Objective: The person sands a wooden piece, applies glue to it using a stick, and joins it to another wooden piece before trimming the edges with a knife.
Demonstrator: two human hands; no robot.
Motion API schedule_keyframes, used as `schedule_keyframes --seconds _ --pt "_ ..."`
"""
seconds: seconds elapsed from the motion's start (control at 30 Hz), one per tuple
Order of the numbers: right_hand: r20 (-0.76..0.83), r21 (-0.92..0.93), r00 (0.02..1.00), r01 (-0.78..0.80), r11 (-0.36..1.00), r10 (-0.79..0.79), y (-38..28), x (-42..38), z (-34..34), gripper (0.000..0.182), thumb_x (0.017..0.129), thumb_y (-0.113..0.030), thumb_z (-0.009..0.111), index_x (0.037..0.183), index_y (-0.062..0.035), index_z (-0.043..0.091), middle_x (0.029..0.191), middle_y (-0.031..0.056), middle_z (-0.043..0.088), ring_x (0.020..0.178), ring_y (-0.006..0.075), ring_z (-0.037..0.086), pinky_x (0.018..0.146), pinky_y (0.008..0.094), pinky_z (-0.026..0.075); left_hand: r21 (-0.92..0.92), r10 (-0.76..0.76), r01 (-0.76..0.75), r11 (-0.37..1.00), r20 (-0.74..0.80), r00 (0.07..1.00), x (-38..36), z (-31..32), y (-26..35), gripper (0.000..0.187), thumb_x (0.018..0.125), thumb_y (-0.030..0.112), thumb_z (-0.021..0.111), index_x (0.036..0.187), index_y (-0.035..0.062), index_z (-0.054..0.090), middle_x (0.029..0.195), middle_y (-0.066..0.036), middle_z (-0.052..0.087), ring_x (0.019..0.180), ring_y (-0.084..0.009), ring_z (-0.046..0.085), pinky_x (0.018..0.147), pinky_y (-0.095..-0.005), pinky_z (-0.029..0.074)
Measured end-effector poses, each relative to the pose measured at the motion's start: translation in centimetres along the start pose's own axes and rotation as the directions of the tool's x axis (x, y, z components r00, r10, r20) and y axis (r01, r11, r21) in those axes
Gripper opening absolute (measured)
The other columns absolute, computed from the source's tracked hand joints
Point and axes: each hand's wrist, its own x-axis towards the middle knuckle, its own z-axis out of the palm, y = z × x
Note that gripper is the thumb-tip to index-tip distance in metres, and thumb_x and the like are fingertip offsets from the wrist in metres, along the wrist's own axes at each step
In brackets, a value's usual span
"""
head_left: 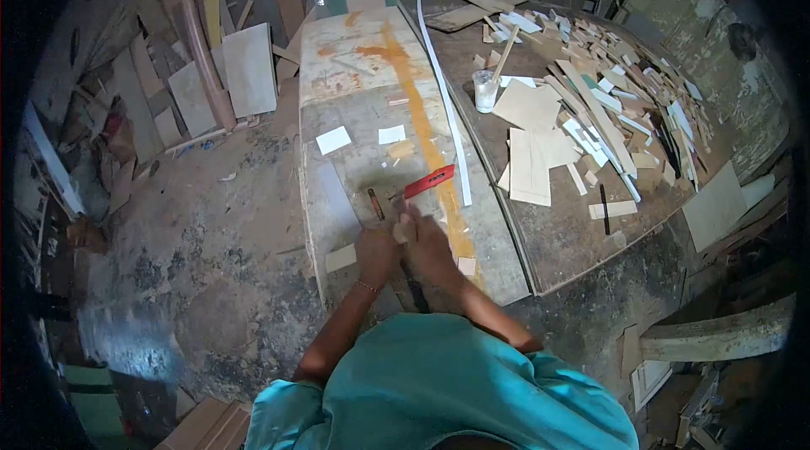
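Observation:
My left hand (377, 257) and my right hand (431, 254) meet over the near part of a long pale board (337, 167), both with fingers closed. A small pale piece shows between them; I cannot tell what it is. Just beyond my right fingertips is a red utility knife (430, 182), its blade end pointing left. A short brown stick-like thing (375, 204) lies ahead of my left hand. Under and beside the left wrist is a pale rectangular piece (342, 258). Two white rectangles (333, 140) and a small tan block (401, 149) lie farther up the board.
A long white strip (442, 100) runs along the board's right side. On the brown tabletop (561, 243) at right are heaped wood offcuts (624, 83), a plastic cup (485, 91) with a stick, and a black pen-like thing (604, 210). Panels (250, 70) lean at left.

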Motion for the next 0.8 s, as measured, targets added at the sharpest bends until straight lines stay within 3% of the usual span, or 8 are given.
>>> schedule_keyframes --seconds 0.13,0.23,0.33,0.43,0.53,0.57,0.67,0.8 --pt "-0.041 -0.146 0.999 -0.038 0.989 0.032 -0.2 -1.3 0.4 0.052 0.091 -0.041 0.026 0.122 -0.0025 0.042 0.099 0.0260 0.053 0.092 0.0410 0.051 0.076 0.0473 0.040 -0.013 -0.035 0.035 0.999 0.006 0.999 0.4 -1.4 0.9 0.021 0.069 0.024 0.060 0.078 0.0053 0.060 0.065 -0.014 0.059 0.061 -0.0300 0.059 0.055 -0.0416 0.046" --pt "0.069 -0.047 0.993 -0.093 0.995 0.096 0.7 1.8 -1.0 0.051 0.091 -0.040 0.026 0.124 -0.0052 0.041 0.103 0.0244 0.053 0.095 0.0399 0.051 0.078 0.0524 0.038 0.021 0.034 -0.036 0.999 0.095 0.995 -0.6 -2.4 2.6 0.019 0.070 0.022 0.058 0.077 0.0045 0.060 0.068 -0.015 0.060 0.063 -0.0306 0.060 0.056 -0.0415 0.046" --pt "-0.075 -0.228 0.996 -0.055 0.972 0.039 1.2 -0.6 1.4 0.049 0.091 -0.040 0.026 0.119 -0.0044 0.045 0.097 0.0253 0.054 0.091 0.0392 0.053 0.076 0.0506 0.039 0.025 0.009 -0.012 1.000 0.085 0.996 -0.3 -0.9 0.5 0.018 0.070 0.020 0.058 0.079 0.0049 0.061 0.067 -0.017 0.059 0.065 -0.0311 0.060 0.057 -0.0414 0.047" --pt "-0.151 -0.208 0.989 -0.027 0.978 -0.005 1.0 -1.5 2.1 0.048 0.091 -0.040 0.027 0.114 -0.0034 0.048 0.094 0.0254 0.055 0.090 0.0392 0.053 0.075 0.0484 0.039 0.017 -0.066 0.065 0.998 0.078 0.995 -0.1 0.2 0.0 0.016 0.070 0.018 0.057 0.079 0.0048 0.061 0.065 -0.017 0.058 0.064 -0.0319 0.060 0.057 -0.0414 0.047" --pt "0.044 -0.114 0.993 -0.101 0.988 0.107 1.4 2.0 -0.3 0.048 0.091 -0.040 0.026 0.114 -0.0045 0.049 0.096 0.0254 0.055 0.091 0.0404 0.053 0.074 0.0505 0.039 -0.097 0.056 -0.053 0.994 0.028 0.998 -1.4 0.0 1.3 0.016 0.072 0.018 0.058 0.078 0.0042 0.060 0.065 -0.018 0.059 0.063 -0.0331 0.060 0.058 -0.0423 0.047" --pt "-0.013 -0.138 0.998 0.058 0.989 -0.060 1.5 1.3 0.1 0.049 0.092 -0.041 0.024 0.114 -0.0046 0.049 0.094 0.0256 0.056 0.089 0.0417 0.053 0.073 0.0523 0.039 -0.062 0.036 -0.034 0.998 0.032 0.999 -1.3 -0.5 1.4 0.017 0.071 0.019 0.059 0.078 0.0043 0.060 0.065 -0.017 0.059 0.062 -0.0334 0.060 0.057 -0.0426 0.047" --pt "-0.194 -0.207 0.973 0.086 0.975 -0.127 0.4 -1.8 1.6 0.050 0.092 -0.042 0.023 0.107 -0.0035 0.051 0.089 0.0259 0.056 0.084 0.0430 0.054 0.072 0.0509 0.040 0.018 -0.028 0.027 0.999 0.050 0.998 -0.6 -1.3 0.8 0.020 0.070 0.023 0.062 0.079 0.0049 0.060 0.066 -0.017 0.060 0.062 -0.0341 0.059 0.057 -0.0434 0.047" --pt "0.054 -0.098 0.994 -0.094 0.991 0.099 0.7 0.3 0.4 0.051 0.091 -0.043 0.022 0.112 -0.0050 0.049 0.099 0.0252 0.055 0.091 0.0419 0.052 0.074 0.0518 0.040 0.028 0.009 -0.014 1.000 0.149 0.989 -1.0 -2.5 1.1 0.024 0.069 0.027 0.064 0.080 0.0059 0.061 0.067 -0.016 0.060 0.063 -0.0343 0.060 0.057 -0.0431 0.047"
